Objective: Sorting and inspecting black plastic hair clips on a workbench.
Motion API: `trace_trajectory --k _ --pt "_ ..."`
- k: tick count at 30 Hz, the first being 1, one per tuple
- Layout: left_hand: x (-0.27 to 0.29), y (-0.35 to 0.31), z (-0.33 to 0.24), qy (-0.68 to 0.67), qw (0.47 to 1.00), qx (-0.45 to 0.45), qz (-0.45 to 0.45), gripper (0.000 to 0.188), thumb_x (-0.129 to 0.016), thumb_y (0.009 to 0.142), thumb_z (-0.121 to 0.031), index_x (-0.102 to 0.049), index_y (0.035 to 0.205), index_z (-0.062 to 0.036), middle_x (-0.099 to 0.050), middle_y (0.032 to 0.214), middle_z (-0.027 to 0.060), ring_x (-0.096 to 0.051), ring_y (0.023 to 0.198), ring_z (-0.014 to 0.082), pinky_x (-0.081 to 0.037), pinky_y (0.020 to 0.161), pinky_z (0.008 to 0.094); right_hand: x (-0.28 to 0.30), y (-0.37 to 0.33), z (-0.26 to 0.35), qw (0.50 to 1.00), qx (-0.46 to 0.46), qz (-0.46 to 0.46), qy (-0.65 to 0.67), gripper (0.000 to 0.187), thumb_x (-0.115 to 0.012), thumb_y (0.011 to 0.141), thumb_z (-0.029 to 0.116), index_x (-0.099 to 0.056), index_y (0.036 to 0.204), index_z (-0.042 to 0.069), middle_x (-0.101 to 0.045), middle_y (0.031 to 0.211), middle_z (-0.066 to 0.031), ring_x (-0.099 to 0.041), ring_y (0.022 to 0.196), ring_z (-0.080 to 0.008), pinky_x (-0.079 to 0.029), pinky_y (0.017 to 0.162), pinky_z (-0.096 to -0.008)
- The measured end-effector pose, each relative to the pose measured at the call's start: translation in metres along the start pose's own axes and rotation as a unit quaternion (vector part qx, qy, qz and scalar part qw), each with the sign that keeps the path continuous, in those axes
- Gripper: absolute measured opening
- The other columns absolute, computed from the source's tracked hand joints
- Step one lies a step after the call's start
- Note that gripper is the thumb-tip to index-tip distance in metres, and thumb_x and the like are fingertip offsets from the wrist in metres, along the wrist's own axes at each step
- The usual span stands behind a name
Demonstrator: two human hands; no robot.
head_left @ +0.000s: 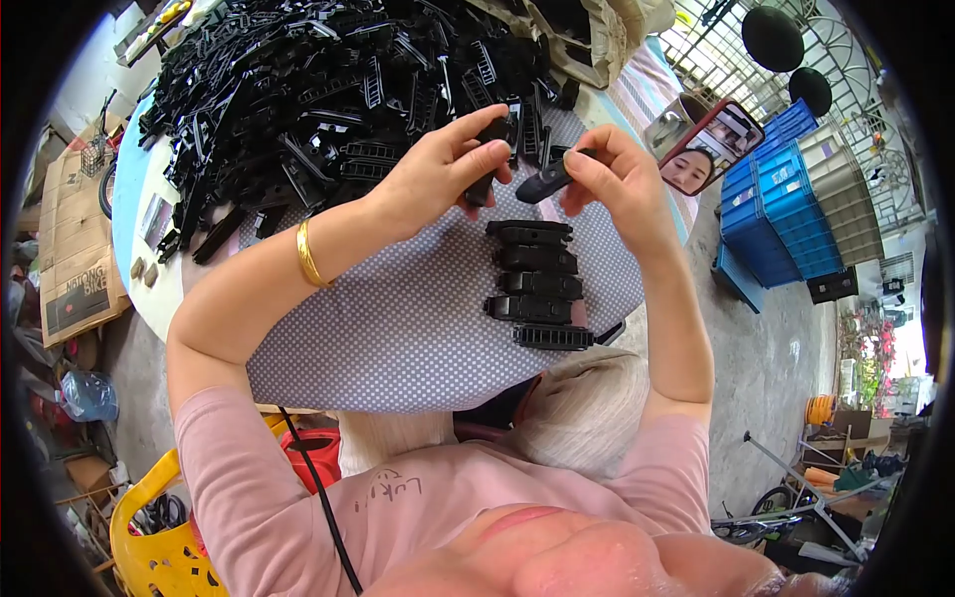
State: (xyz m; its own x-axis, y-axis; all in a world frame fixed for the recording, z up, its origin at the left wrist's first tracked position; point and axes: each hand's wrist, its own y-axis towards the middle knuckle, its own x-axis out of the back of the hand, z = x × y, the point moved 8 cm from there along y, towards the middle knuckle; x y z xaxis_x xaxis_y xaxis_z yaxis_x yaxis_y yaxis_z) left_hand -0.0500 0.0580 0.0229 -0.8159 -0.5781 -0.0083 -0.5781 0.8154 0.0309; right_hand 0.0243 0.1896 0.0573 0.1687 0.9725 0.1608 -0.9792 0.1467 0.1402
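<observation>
My left hand (438,169) is closed round a black plastic part (481,185), which stands up between thumb and fingers. In my right hand (619,181), thumb and fingers pinch another black plastic part (543,182), long and rounded at its near end. The two parts are close together but apart. Just below my hands, a short column of black plastic pieces (535,284) lies on the dotted cloth (398,318); the nearest one has a ladder-like ribbed side. Beyond my left hand spreads a large heap of loose black plastic parts (298,109), several of them ladder-shaped.
A paper sack (597,45) stands at the table's far edge. Right of my right hand, a phone (712,147) shows a person on its screen. Blue crates (786,204) are stacked beyond the table. A yellow chair (159,527) stands at lower left, and a dark cable (323,497) hangs over my front.
</observation>
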Motion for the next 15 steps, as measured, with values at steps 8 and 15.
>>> trace_trajectory --k 8,15 --pt "0.006 -0.001 0.005 0.006 0.996 0.051 -0.068 0.032 -0.052 0.091 -0.03 -0.055 0.103 -0.0011 -0.059 0.071 0.003 -0.049 0.058 0.0065 -0.042 0.051 0.0189 -0.021 -0.008 0.001 0.998 0.027 -0.021 -0.058 0.021 -0.063 0.085 0.016 -0.051 0.095 0.001 -0.058 0.072 -0.0029 -0.057 0.056 -0.0078 -0.045 0.049 -0.0188" --pt "0.002 -0.01 -0.015 0.196 0.97 -0.097 -0.102 0.036 -0.043 0.096 -0.029 -0.057 0.111 -0.0008 -0.061 0.083 0.0032 -0.053 0.07 0.0081 -0.045 0.061 0.0208 -0.022 -0.009 -0.005 0.994 0.026 -0.059 -0.083 0.028 -0.064 0.084 0.018 -0.048 0.095 -0.001 -0.06 0.073 -0.0069 -0.06 0.059 -0.0105 -0.049 0.052 -0.0206"
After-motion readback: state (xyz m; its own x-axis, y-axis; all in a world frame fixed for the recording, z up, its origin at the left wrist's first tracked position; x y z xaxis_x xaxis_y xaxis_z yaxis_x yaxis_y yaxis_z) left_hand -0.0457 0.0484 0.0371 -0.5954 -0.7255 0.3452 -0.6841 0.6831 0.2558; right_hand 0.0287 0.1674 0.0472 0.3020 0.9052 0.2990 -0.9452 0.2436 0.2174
